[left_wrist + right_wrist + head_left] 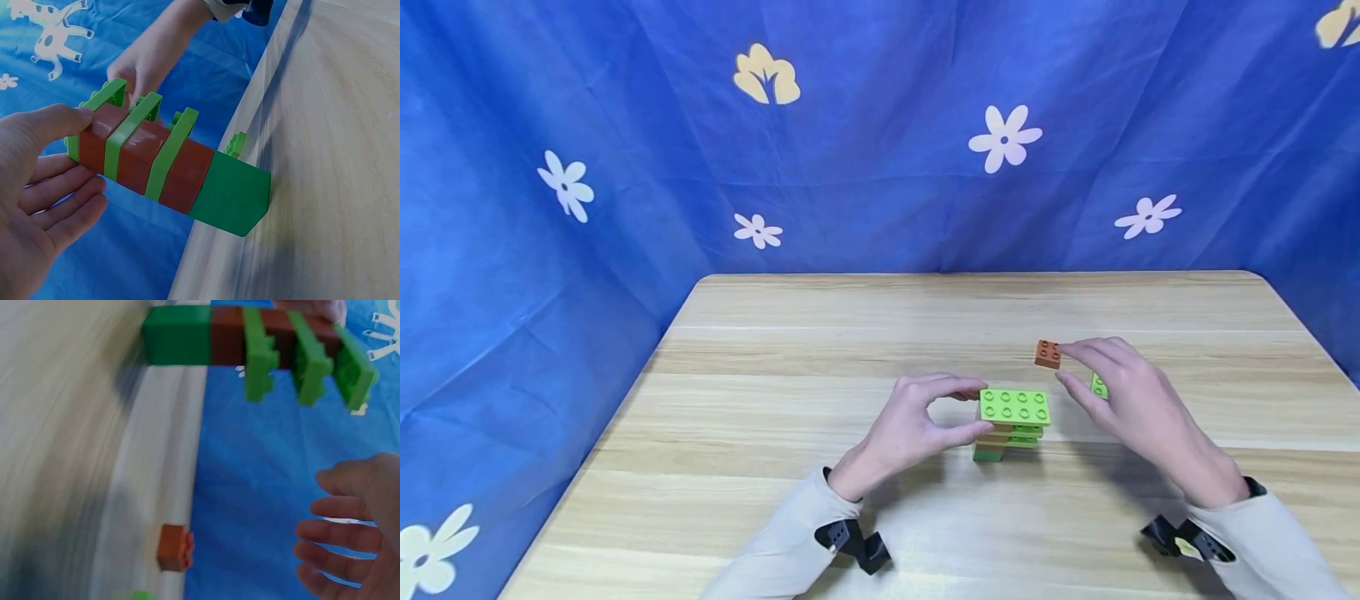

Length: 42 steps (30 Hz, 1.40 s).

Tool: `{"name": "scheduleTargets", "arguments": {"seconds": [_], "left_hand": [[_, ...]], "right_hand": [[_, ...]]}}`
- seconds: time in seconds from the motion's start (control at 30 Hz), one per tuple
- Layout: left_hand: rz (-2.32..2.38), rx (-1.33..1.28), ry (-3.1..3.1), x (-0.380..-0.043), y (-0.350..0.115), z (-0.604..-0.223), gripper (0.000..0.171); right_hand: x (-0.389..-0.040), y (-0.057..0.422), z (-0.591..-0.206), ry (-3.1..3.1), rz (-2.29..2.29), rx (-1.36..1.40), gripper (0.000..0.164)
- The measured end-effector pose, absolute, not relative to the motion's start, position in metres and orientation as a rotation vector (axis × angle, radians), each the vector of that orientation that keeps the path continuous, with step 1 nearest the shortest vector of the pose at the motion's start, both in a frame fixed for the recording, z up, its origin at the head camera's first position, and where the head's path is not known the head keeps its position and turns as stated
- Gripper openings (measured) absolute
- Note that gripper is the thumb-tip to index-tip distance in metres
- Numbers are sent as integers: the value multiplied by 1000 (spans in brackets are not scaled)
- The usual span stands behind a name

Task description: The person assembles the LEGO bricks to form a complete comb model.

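A tower of toy building bricks (1015,408) stands upright on the table. Its base is a dark green brick (231,194); above that, brown bricks alternate with light green plates that jut out to the right. My left hand (917,421) holds the tower near its top, thumb on the near side and fingers on the far side. My right hand (1123,396) hovers to the right of the tower, fingers spread and holding nothing. Just past its fingertips lies a small orange-brown brick (1047,354) with studs up. A light green piece (1099,385) is partly hidden behind that hand.
The light wooden table (790,358) reaches back to a blue curtain (880,167) with white flowers. Another blue cloth area lies along the left side. Dark wrist-camera mounts (853,542) sit at both cuffs.
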<state>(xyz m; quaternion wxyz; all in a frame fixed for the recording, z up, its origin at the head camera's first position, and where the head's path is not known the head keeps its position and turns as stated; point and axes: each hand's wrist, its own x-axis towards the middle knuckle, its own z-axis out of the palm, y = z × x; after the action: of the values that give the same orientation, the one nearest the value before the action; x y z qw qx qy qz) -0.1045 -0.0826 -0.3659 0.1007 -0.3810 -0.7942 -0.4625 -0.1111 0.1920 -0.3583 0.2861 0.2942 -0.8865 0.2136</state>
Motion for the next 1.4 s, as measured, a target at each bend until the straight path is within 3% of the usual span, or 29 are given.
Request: {"name": "scheduleTargets", "arguments": {"seconds": [0.77,1.4], "left_hand": [[-1351,-1136,-2344,-103,-84,-366,40],[-1344,-1140,-2360,-103,-84,-364,42]], "right_hand": [[-151,200,-389,-2587,541,728,34],[-163,204,-401,-2733,574,652,38]]}}
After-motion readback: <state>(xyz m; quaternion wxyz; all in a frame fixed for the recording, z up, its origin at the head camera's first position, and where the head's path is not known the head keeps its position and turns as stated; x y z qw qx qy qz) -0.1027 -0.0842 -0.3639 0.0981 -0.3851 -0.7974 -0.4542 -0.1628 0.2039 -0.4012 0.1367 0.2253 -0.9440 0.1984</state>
